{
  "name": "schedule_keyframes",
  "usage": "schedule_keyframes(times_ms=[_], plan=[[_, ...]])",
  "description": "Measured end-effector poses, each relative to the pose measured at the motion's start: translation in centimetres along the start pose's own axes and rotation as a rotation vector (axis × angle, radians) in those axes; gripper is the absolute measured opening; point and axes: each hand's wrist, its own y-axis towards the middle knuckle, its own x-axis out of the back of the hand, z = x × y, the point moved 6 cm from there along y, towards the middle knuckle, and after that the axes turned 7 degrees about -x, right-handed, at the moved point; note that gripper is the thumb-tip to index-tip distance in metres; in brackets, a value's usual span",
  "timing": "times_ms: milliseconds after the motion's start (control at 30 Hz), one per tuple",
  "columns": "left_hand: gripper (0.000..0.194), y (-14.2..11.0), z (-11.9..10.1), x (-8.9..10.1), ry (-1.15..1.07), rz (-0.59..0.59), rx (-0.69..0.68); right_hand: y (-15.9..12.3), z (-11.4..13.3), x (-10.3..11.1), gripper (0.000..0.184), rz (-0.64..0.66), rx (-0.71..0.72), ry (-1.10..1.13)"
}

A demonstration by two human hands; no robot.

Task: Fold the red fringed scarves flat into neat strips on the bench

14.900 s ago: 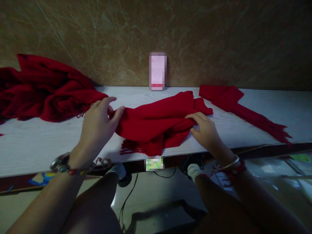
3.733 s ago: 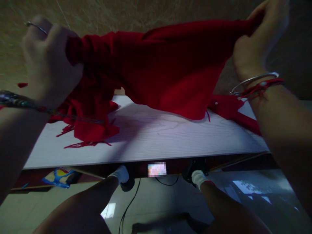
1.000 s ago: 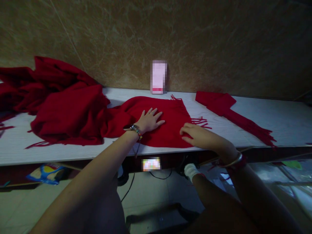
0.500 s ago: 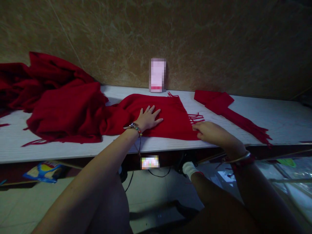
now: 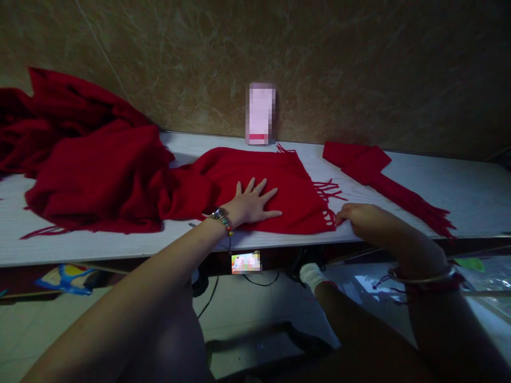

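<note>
A red fringed scarf [image 5: 295, 194] lies spread on the white tabletop [image 5: 415, 165], its fringe to the right. My left hand [image 5: 253, 206] rests on it palm down, fingers wide apart. At the scarf's near right corner, my right hand [image 5: 361, 219] has its fingers pinched together on the end of the fringe [image 5: 329, 217]. The strands at that corner look looped or knotted; the fingertips partly hide them. To the left the scarf runs into a crumpled heap of red cloth [image 5: 104, 175].
A second red scarf [image 5: 383, 178], folded narrow, lies on the right. Against the marbled wall [image 5: 191, 64] stands a blurred pink rectangular object [image 5: 261, 114]. Below the table's front edge are a small lit picture or screen [image 5: 245, 263] and a blue-and-yellow packet [image 5: 69, 277].
My right hand has moved right, off the scarf's edge, and the fringe corner now shows. My left hand has slid slightly right and down. The view has shifted a little.
</note>
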Motion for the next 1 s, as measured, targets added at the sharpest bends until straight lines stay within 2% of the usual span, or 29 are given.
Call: schedule_keyframes(times_ms=[100, 133, 167, 233, 333, 400, 500, 633, 733, 800, 900, 933, 1000], plan=[[0.077, -0.2, -1.1, 0.0, -0.008, 0.083, -0.005, 0.4, 0.8, 1.5, 0.042, -0.011, -0.007, -0.013], [0.078, -0.3, -1.5, 0.1, -0.016, 0.096, -0.006, 0.9, 1.4, 2.2, 0.041, -0.057, -0.011, 0.019], [0.078, -0.2, -1.7, 0.2, -0.022, 0.090, -0.008, 1.4, 2.2, 2.8, 0.039, -0.111, -0.013, 0.068], [0.075, -0.1, -1.7, 0.7, -0.010, 0.006, 0.002, 2.5, 3.8, 2.9, 0.037, -0.194, -0.009, 0.190], [0.070, 0.3, -0.5, 1.2, 0.031, -0.125, 0.071, 3.9, 5.9, 0.5, 0.043, -0.143, -0.014, 0.295], [0.069, 0.6, 0.8, 1.0, 0.030, -0.132, 0.129, 4.3, 6.5, -1.6, 0.048, -0.067, -0.037, 0.292], [0.069, 1.1, 2.5, 0.9, 0.008, -0.144, 0.179, 4.7, 5.6, -3.3, 0.047, -0.060, -0.064, 0.265], [0.070, 1.6, 3.5, 1.1, -0.005, -0.172, 0.197, 5.3, 1.8, -4.1, 0.044, -0.147, -0.124, 0.275], [0.068, 1.6, 3.5, 1.1, -0.004, -0.182, 0.200, 5.1, -1.3, -4.0, 0.040, -0.222, -0.233, 0.272], [0.064, 1.4, 3.0, 1.3, 0.011, -0.211, 0.200, 4.5, -2.5, -3.0, 0.039, -0.283, -0.302, 0.251], [0.056, 0.9, 1.3, 2.1, 0.073, -0.278, 0.143, 3.4, -2.1, -0.7, 0.033, -0.354, -0.317, 0.268], [0.054, 0.8, 0.5, 2.2, 0.082, -0.288, 0.105, 3.3, -1.5, -0.1, 0.031, -0.343, -0.298, 0.284], [0.055, 0.9, -0.9, 2.0, 0.061, -0.257, 0.034, 3.4, 0.1, 0.3, 0.026, -0.239, -0.224, 0.297]])
